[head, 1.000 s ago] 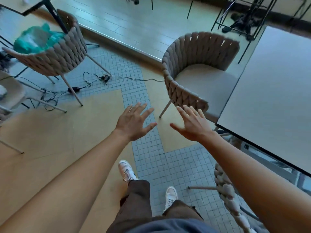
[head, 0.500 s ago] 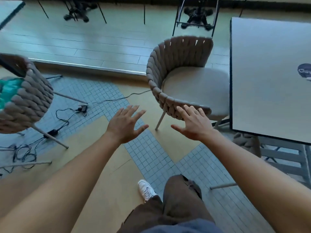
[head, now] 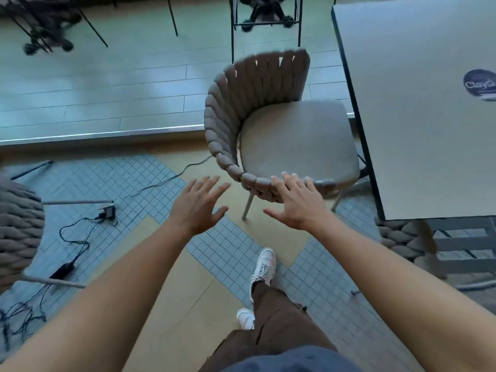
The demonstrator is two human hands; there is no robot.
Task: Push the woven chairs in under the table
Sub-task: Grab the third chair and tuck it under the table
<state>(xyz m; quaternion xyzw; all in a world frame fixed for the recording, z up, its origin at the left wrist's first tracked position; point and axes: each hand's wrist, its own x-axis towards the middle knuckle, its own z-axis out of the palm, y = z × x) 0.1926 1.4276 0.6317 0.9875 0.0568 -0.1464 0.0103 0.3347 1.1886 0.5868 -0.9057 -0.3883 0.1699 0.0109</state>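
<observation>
A grey woven chair (head: 230, 108) with a flat seat cushion stands left of the grey table (head: 418, 108), its seat edge just at the table's side. My right hand (head: 296, 202) is spread, fingertips over the chair's near woven rim; actual touch is unclear. My left hand (head: 197, 206) is open in the air to the left of the chair, apart from it. A second woven chair (head: 402, 237) sits tucked under the table's near corner, mostly hidden.
Another woven chair (head: 18, 232) stands at the left edge. Black cables and a power adapter (head: 107, 212) lie on the tiled floor. A raised metal threshold (head: 102, 134) crosses behind the chair. Black stands (head: 264, 14) are at the back.
I have stepped closer and turned right; the chair now lies straight ahead. Both hands moved forward, and the right hand reached the chair's near rim.
</observation>
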